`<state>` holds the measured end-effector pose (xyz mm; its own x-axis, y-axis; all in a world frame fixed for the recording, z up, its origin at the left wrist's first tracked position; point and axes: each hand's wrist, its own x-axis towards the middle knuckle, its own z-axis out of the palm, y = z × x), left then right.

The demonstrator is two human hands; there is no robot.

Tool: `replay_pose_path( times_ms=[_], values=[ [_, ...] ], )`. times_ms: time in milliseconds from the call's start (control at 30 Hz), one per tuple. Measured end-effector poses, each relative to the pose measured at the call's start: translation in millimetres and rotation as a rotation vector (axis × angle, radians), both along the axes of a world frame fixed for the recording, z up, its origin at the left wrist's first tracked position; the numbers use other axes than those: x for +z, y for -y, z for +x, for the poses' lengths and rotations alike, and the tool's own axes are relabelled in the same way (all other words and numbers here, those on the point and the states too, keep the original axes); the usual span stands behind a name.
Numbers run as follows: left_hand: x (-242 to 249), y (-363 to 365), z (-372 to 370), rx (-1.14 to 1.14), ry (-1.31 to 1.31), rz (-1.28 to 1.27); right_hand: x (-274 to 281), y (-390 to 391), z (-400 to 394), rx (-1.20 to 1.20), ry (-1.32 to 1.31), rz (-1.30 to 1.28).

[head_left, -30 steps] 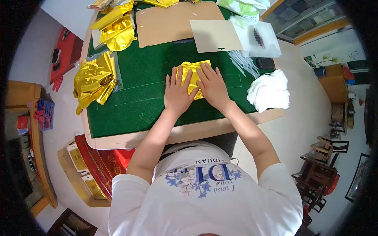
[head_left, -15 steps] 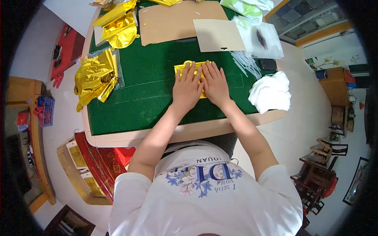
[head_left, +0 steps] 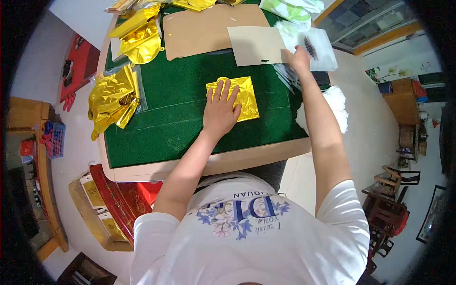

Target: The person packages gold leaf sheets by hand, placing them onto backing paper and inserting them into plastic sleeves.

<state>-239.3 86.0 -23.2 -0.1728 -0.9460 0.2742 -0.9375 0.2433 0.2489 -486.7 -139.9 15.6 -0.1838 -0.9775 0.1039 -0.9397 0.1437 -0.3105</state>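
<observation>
My left hand lies flat, fingers spread, on the left part of a folded gold foil sheet on the green table top. My right hand is at the right edge of a beige card with a small slot, beside a clear plastic bag. Its thumb and forefinger look apart; the other fingers are partly hidden. Below that hand lie thin white sticks, partly covered by my wrist. A white cloth bundle sits right of my forearm.
Crumpled gold foil in clear plastic lies at the table's left, with more gold foil behind it. A brown cardboard sheet lies at the back, near a green-and-white bag. A dark box is partly behind my forearm.
My right hand has left the gold foil and moved up and right to the beige card's edge, uncovering the foil's right part. My left hand stays on the foil.
</observation>
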Motion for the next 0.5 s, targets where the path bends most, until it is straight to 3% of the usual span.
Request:
replay_pose_path(
  times_ms=[333, 400, 500],
  values=[
    [-2, 0, -1, 0.0, 0.003, -0.006, 1, 12, 25, 0.058, 0.195, 0.295],
    [-2, 0, -1, -0.001, 0.001, -0.005, 0, 4, 34, 0.016, 0.106, 0.11],
    [-2, 0, -1, -0.004, 0.0, 0.006, 0, -4, 45, -0.008, -0.014, 0.187]
  ],
)
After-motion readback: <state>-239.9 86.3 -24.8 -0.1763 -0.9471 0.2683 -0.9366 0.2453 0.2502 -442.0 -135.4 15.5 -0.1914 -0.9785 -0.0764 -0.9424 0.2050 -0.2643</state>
